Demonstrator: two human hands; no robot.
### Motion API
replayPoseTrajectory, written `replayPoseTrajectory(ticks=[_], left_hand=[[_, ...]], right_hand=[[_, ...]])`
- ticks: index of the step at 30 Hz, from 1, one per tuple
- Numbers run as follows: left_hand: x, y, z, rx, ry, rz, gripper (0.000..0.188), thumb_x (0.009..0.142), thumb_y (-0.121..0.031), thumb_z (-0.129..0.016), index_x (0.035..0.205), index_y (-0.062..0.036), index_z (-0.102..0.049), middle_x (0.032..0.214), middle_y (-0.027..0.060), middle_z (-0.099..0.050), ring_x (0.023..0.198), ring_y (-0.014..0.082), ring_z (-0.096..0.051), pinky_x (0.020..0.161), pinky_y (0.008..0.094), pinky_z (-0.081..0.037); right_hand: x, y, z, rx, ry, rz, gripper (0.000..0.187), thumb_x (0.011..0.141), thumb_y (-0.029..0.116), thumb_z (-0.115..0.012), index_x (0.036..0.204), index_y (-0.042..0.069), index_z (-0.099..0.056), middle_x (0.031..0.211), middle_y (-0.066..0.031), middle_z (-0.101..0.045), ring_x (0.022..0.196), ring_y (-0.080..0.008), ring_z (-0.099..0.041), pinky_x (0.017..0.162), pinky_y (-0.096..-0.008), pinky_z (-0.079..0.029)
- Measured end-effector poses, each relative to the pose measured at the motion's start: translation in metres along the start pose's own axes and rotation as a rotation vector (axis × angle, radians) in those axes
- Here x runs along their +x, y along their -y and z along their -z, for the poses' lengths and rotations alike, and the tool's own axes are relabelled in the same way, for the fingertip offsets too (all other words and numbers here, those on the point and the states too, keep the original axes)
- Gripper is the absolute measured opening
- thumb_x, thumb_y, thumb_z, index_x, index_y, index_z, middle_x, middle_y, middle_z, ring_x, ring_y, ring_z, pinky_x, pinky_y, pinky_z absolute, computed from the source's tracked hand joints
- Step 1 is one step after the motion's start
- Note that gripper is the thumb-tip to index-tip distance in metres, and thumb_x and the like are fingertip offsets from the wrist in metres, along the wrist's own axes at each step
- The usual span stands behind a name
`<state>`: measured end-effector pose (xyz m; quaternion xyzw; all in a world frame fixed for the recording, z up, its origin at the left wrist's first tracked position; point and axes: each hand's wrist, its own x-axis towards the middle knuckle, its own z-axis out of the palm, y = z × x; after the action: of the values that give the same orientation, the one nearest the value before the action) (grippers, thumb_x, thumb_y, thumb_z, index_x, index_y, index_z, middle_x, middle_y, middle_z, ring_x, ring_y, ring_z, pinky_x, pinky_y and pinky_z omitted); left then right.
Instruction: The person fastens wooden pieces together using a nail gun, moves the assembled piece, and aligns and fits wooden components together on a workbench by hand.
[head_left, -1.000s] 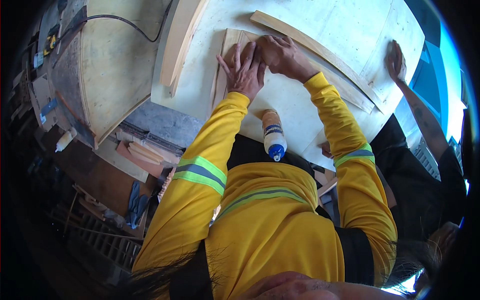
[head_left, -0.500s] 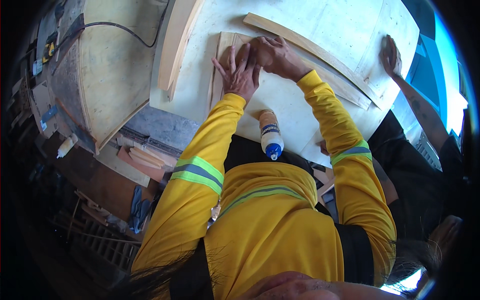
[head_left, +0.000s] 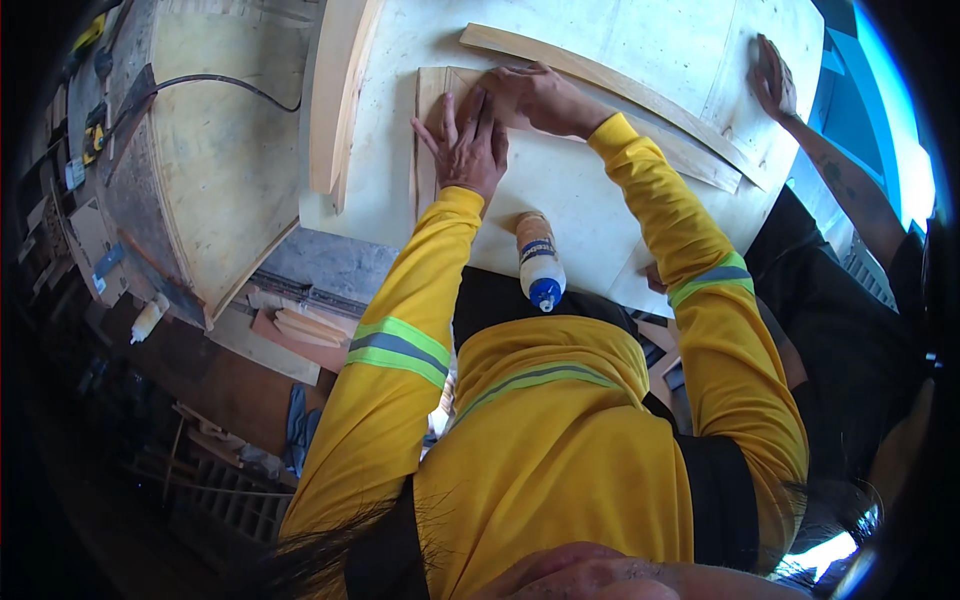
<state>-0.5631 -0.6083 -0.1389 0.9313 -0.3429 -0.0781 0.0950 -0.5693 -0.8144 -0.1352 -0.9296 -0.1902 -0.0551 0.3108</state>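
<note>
On the pale plywood top, a short wooden strip (head_left: 426,120) meets a longer wooden strip (head_left: 685,160) at a corner. My left hand (head_left: 468,150) lies over this corner, fingers spread and pressed on the wood. Beside it, my right hand (head_left: 550,100) is curled over the longer strip, its fingertips partly hidden near the joint. Between my forearms a white glue bottle (head_left: 541,262) with a blue cap rests on the board, its nozzle toward me.
Beyond my hands lies a curved wooden strip (head_left: 610,88). Long boards (head_left: 340,95) lie at the left. Another person's hand (head_left: 773,80) rests on the far right of the plywood (head_left: 650,25). Farther left are a second sheet (head_left: 225,140), a dark cable (head_left: 225,78) and another bottle (head_left: 150,318).
My right hand's fingers have shifted and curled more at the joint. My left hand stays spread on the corner. The whole view has shifted slightly.
</note>
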Motion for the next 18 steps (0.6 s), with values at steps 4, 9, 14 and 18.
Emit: replayPoseTrajectory(ticks=[4, 9, 14, 18], left_hand=[[0.000, 0.000, 0.001, -0.034, -0.007, -0.002, 0.056, 0.098, -0.046, -0.047, 0.146, -0.0172, -0.051, 0.158, -0.0031, -0.038, 0.149, 0.0360, -0.021, 0.112, 0.0772, 0.002], [0.002, 0.001, 0.003, -0.033, -0.010, -0.023, 0.062, 0.095, -0.051, -0.051, 0.145, -0.0155, -0.052, 0.156, -0.0010, -0.040, 0.149, 0.0358, -0.022, 0.114, 0.0737, -0.001], [0.002, -0.001, 0.007, -0.048, -0.027, -0.031, 0.065, 0.091, -0.055, -0.054, 0.142, -0.0145, -0.054, 0.154, -0.0007, -0.043, 0.148, 0.0353, -0.024, 0.115, 0.0712, -0.003], [0.001, 0.001, 0.004, -0.030, -0.050, -0.045, 0.062, 0.090, -0.050, -0.057, 0.140, -0.0143, -0.056, 0.152, -0.0007, -0.045, 0.146, 0.0355, -0.027, 0.115, 0.0710, -0.005]], right_hand=[[0.003, -0.003, -0.007, 0.147, 0.061, -0.209, 0.045, 0.081, 0.003, -0.066, 0.126, 0.005, -0.063, 0.126, -0.0158, -0.063, 0.104, -0.0359, -0.064, 0.094, -0.0425, -0.053], [0.004, -0.010, -0.016, 0.123, -0.035, -0.111, 0.035, 0.084, 0.003, -0.061, 0.119, 0.002, -0.065, 0.111, -0.0162, -0.067, 0.089, -0.0344, -0.069, 0.081, -0.0424, -0.058], [0.002, -0.014, -0.015, 0.143, 0.077, -0.203, 0.041, 0.085, 0.006, -0.063, 0.126, 0.006, -0.064, 0.120, -0.0151, -0.066, 0.088, -0.0314, -0.069, 0.086, -0.0406, -0.057], [0.004, -0.013, -0.018, 0.154, 0.089, -0.221, 0.043, 0.084, 0.009, -0.066, 0.127, 0.006, -0.064, 0.116, -0.0146, -0.067, 0.083, -0.0302, -0.069, 0.084, -0.0396, -0.057]])
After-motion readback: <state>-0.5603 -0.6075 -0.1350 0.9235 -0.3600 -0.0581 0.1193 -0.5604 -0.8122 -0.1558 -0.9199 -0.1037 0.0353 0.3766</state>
